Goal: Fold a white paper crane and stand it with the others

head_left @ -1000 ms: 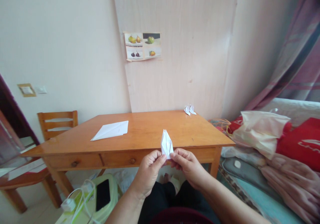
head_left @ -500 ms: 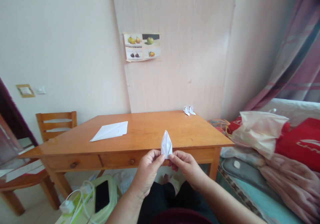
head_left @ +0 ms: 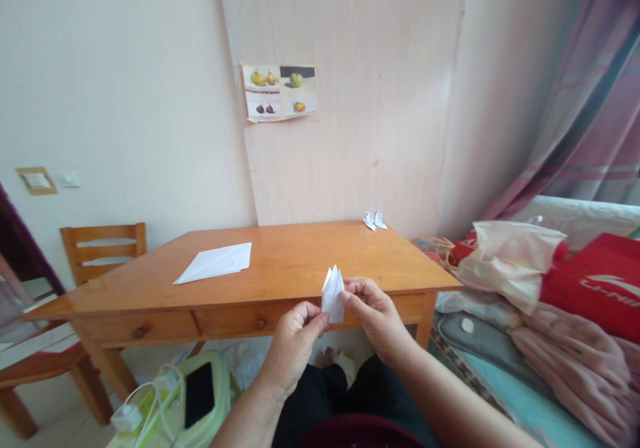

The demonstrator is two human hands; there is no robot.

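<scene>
A small folded white paper piece (head_left: 333, 295) is held upright in front of me, near the front edge of a wooden table (head_left: 280, 268). My left hand (head_left: 295, 341) pinches its lower left corner. My right hand (head_left: 377, 315) grips its right side, fingers curled higher up along the fold. On the table lie a flat folded white sheet (head_left: 215, 261) at the left and a small finished paper figure (head_left: 374, 219) at the far right corner.
A wooden chair (head_left: 97, 248) stands behind the table at left. A green stool (head_left: 177, 401) with a black phone (head_left: 199, 393) and white cables sits by my left knee. A bed with a plastic bag (head_left: 510, 261), red bag and pink blanket is on the right.
My right hand has slid up the paper's right side, and the paper's top has opened into two points. The view has shifted slightly to the right.
</scene>
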